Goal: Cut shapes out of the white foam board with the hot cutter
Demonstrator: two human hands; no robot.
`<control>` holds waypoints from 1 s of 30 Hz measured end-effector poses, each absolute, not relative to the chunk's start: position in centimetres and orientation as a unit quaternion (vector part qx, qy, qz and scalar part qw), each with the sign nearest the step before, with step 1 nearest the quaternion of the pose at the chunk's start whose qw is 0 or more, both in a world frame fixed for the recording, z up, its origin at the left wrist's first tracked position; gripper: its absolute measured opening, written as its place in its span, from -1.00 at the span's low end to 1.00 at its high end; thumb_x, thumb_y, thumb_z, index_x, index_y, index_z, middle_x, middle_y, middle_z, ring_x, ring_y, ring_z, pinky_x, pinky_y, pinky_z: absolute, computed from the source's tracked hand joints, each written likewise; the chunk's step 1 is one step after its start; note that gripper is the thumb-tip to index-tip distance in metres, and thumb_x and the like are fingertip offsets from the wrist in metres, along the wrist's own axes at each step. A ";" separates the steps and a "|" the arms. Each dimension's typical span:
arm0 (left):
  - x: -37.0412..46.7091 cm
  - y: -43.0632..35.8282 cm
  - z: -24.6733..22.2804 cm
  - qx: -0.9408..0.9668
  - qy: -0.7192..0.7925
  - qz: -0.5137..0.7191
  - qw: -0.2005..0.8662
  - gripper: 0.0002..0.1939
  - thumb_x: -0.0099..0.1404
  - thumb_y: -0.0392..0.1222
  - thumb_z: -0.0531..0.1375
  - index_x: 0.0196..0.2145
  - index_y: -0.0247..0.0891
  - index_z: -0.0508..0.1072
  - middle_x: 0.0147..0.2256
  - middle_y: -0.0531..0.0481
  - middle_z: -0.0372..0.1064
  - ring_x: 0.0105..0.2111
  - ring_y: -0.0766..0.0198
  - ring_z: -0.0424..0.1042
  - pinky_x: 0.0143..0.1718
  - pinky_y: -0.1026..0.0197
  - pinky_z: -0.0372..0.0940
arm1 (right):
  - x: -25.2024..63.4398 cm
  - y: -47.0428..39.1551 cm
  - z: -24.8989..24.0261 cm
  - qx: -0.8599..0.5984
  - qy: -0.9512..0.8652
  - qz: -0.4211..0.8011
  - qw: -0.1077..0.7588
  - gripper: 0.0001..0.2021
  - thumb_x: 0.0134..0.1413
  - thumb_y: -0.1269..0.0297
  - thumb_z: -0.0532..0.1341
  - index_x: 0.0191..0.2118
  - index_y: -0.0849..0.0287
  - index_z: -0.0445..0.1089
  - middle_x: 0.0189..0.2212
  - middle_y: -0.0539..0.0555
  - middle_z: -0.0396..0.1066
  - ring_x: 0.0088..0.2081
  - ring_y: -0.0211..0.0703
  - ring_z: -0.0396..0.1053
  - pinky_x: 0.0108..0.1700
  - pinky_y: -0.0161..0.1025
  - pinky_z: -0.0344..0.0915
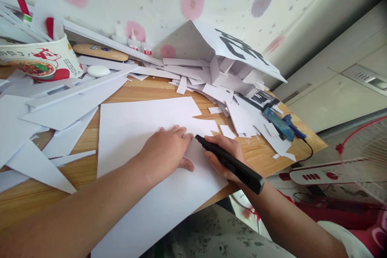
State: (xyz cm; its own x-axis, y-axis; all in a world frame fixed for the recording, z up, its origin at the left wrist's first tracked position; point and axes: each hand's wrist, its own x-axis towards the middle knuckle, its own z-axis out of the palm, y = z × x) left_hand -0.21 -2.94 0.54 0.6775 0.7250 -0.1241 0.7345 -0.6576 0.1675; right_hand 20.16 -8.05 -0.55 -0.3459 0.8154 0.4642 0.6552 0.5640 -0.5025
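My left hand (169,151) lies flat on a large white foam board (121,129), fingers stretched forward and thumb apart. In my right hand (225,155) is a black utility knife (238,167), its tip pointing left, close to my left fingertips and over the board. Whether the tip touches the board I cannot tell. The board's far right edge is notched into pointed shapes. Small white offcuts (227,132) lie just beyond that edge.
White board scraps (75,100) cover the left of the wooden table (145,88). A paper noodle tub (42,60) holds strips. At the back right stand a white board model (238,52), a phone (278,123) and a blue-handled tool (293,127). A fan (363,157) is beside the table.
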 end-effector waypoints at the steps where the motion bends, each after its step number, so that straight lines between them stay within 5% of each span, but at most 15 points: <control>1: -0.2 -3.0 0.6 0.910 0.402 -0.024 0.101 -0.27 0.13 0.28 0.25 0.13 -0.21 0.35 0.21 -0.27 0.22 0.21 -0.16 0.18 0.06 -0.16 0.23 | 20.2 -8.1 -0.5 -0.451 -0.815 0.110 0.348 -0.74 0.07 0.36 0.19 -0.08 0.07 0.32 -0.48 0.00 0.38 -0.48 -0.17 0.38 -0.44 -0.25 0.32; 16: 0.1 -3.4 1.5 0.913 0.400 -0.047 0.069 -0.36 0.17 0.25 0.24 0.10 -0.12 0.38 0.17 -0.24 0.26 0.16 -0.11 0.24 -0.03 -0.05 0.29 | 21.0 -10.4 -0.4 -0.437 -0.834 0.101 0.322 -0.65 0.06 0.39 0.19 0.00 0.09 0.26 -0.40 0.07 0.42 -0.44 -0.14 0.38 -0.42 -0.23 0.33; 23: -0.3 -3.8 1.1 0.924 0.381 -0.021 0.025 -0.36 0.23 0.24 0.18 0.16 -0.12 0.34 0.19 -0.30 0.21 0.15 -0.16 0.25 -0.04 -0.12 0.30 | 20.4 -10.0 -0.6 -0.435 -0.812 0.125 0.368 -0.70 0.04 0.40 0.22 -0.06 0.08 0.34 -0.09 0.20 0.41 -0.07 0.01 0.42 -0.06 -0.05 0.41; 30: 0.0 -3.6 1.4 0.914 0.401 -0.050 0.040 -0.32 0.20 0.27 0.19 0.20 -0.05 0.29 0.27 -0.27 0.10 0.19 -0.11 0.22 -0.02 -0.05 0.30 | 20.4 -10.5 -1.5 -0.419 -0.816 0.110 0.383 -0.64 0.02 0.44 0.21 -0.02 0.10 0.30 -0.12 0.21 0.46 -0.10 -0.01 0.45 -0.09 -0.06 0.43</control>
State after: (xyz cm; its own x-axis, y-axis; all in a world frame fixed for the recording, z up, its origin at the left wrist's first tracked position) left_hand -0.01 -3.61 1.38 0.6729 0.7293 -0.1237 0.7373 -0.6747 0.0325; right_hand 20.45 -10.50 -1.48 -0.3558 0.7675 0.5332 0.5983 0.6254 -0.5009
